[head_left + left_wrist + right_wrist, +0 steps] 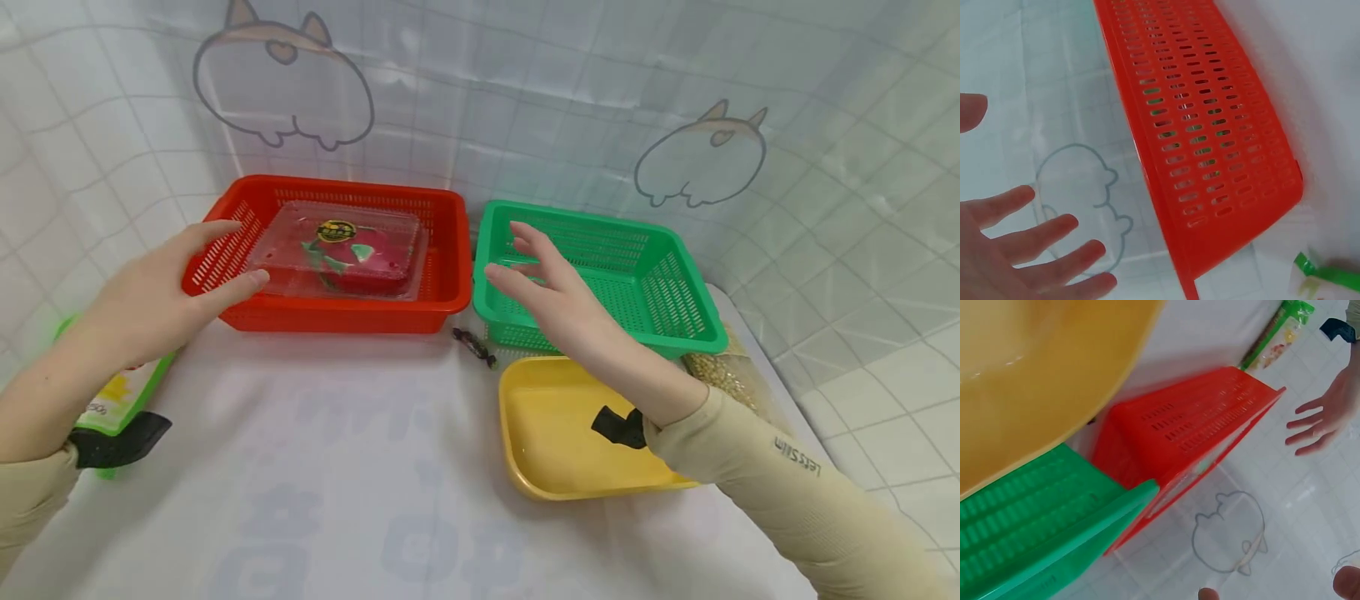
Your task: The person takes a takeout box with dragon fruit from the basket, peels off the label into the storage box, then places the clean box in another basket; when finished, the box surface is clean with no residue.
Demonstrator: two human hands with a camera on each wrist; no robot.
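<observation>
My left hand point(161, 296) hovers by the left end of a red basket point(345, 317), fingers spread and holding nothing. Inside that basket lies a clear plastic box point(337, 250) with a dark label and pink and green contents. In the left wrist view the fingers point(1054, 275) are apart and reach alongside the red basket's slotted wall. My right hand point(558, 304) is raised over the left part of a green basket point(630, 292), its fingers loosely bent around nothing. In the right wrist view only two fingertips show at the bottom edge.
A yellow basin point(555, 433) stands in front of the green basket, under the right forearm. A small dark wrapped candy point(475, 346) lies between the baskets. Right of the green basket is a bag of pale grains point(723, 375). A green-edged packet point(120, 400) sits beneath the left forearm.
</observation>
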